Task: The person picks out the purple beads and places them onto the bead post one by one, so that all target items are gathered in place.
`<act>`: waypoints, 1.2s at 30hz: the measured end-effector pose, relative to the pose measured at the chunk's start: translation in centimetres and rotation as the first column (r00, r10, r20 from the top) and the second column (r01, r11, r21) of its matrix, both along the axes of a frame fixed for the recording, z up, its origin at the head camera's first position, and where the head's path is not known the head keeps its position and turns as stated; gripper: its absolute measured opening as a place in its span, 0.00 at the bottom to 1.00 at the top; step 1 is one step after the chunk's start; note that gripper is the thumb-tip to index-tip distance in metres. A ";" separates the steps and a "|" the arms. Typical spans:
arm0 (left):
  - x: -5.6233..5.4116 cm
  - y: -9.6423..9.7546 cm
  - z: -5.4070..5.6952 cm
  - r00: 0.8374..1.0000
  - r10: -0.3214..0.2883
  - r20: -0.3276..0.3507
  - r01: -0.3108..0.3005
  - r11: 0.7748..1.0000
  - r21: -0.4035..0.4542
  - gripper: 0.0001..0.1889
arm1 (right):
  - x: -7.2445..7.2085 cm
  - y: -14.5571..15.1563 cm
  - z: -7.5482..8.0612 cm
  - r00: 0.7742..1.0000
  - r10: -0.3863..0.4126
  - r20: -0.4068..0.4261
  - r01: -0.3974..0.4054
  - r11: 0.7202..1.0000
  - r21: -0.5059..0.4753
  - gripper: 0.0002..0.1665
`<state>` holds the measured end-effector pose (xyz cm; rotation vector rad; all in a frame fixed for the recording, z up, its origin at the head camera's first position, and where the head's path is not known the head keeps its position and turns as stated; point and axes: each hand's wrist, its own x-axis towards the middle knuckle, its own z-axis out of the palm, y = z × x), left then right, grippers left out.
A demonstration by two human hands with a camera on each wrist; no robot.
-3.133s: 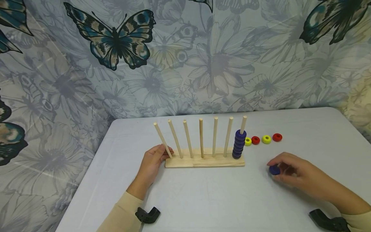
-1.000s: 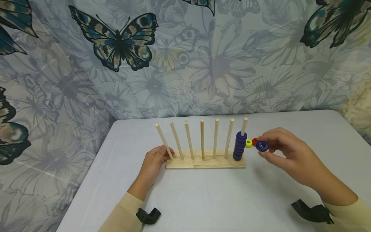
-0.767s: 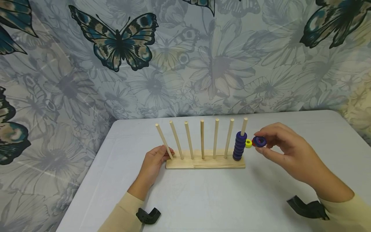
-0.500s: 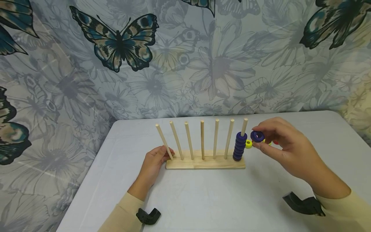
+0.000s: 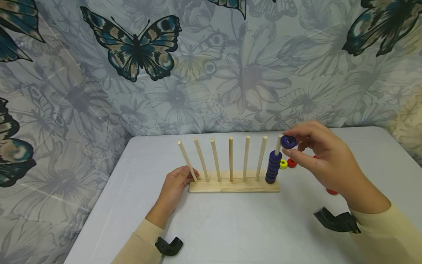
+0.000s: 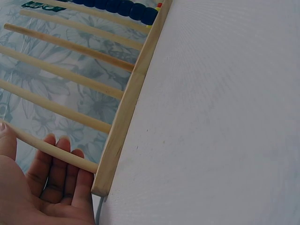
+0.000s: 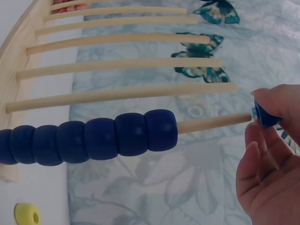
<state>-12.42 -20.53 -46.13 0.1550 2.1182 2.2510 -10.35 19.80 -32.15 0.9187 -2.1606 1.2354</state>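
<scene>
A wooden peg rack (image 5: 234, 187) stands on the table with a row of upright pegs. Several dark blue beads (image 5: 273, 167) are stacked on its rightmost peg, whose upper part is bare. At the rack's left end my left hand (image 5: 174, 185) holds the leftmost peg (image 6: 56, 151) low down, thumb on one side and fingers behind. Between thumb and fingertips, my right hand (image 5: 329, 163) pinches another blue bead (image 7: 267, 117). That bead is at the tip of the rightmost peg, its hole facing the tip; whether the peg has entered it I cannot tell.
Right of the rack lie a yellow bead (image 5: 283, 164) and a red bead (image 5: 291, 163). Another red bead (image 5: 332, 191) shows partly beside my right wrist. More beads behind that hand are mostly hidden. A butterfly-patterned cloth (image 5: 211, 73) hangs behind the white table (image 5: 230, 227).
My right hand has carried the blue bead from the table on the right up and leftward to the tip of the rightmost peg. The left hand stays at the leftmost peg.
</scene>
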 end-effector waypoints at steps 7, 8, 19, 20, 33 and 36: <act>0.0 0.1 0.0 1.000 0.007 -0.002 -0.007 1.000 -0.003 0.22 | -0.7 -0.3 0.1 0.999 -0.035 -0.006 0.035 0.999 0.021 0.40; 0.0 0.1 0.0 1.000 0.007 -0.003 -0.007 1.000 -0.004 0.22 | -0.7 -0.4 0.1 0.999 -0.041 -0.001 0.041 0.999 0.023 0.40; 0.1 0.2 0.2 1.000 0.015 0.000 -0.015 1.000 0.000 0.21 | -1.2 -0.8 0.3 0.997 -0.067 0.036 0.067 0.998 0.017 0.37; 0.1 0.2 0.2 1.000 0.014 0.001 -0.014 1.000 -0.001 0.21 | -1.3 -0.9 0.3 0.997 -0.068 0.041 0.067 0.998 0.015 0.36; -0.1 0.1 -0.1 1.000 0.011 0.010 -0.012 1.000 0.011 0.22 | -1.8 -0.7 -0.4 0.994 -0.001 0.110 0.003 1.000 -0.015 0.36; -0.1 0.1 -0.1 1.000 0.014 0.010 -0.014 1.000 0.008 0.22 | -1.9 -0.6 -0.5 0.993 0.011 0.114 -0.009 1.000 -0.020 0.36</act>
